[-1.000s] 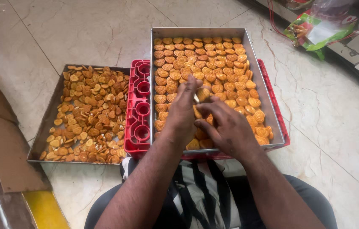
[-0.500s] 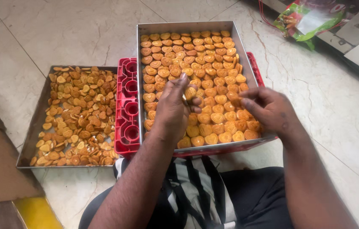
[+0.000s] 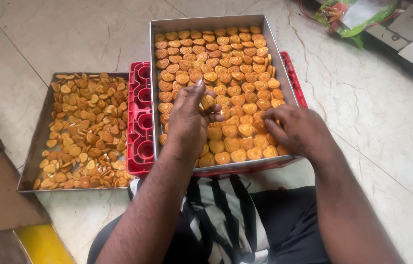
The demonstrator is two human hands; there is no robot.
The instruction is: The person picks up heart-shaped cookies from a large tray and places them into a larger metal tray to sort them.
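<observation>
Since half a second ago: hands drawn apart, right one moved out toward the tray's near right corner, left one holding its place over the middle.

At far left, on the floor [image 3: 69, 29]: a flat metal tray [image 3: 34, 155] heaped loosely with golden biscuits [image 3: 84, 132], many overlapping. Just right of it, touching: a red plastic crate [image 3: 139, 117], with its round cells showing along the left edge and a strip of red rim also visible on the far right side.

Resting on the crate: a deeper metal tray [image 3: 153, 63] filled with heart-shaped biscuits [image 3: 226, 54] laid in neat rows.

Left hand [image 3: 187, 120] over the near middle of that tray, fingers curled, thumb and fingertips pinched together on one biscuit [image 3: 207, 101], lifted slightly above the rows.

Right hand [image 3: 296, 129] lying palm down at the near right of the tray, fingers bent onto the biscuits there; grip hidden beneath the hand, so cannot tell whether closed on anything.

In the near foreground: striped cloth [image 3: 226, 215] over the lap.

At far right, top corner: a green and red packet [image 3: 348, 12] on the floor.
</observation>
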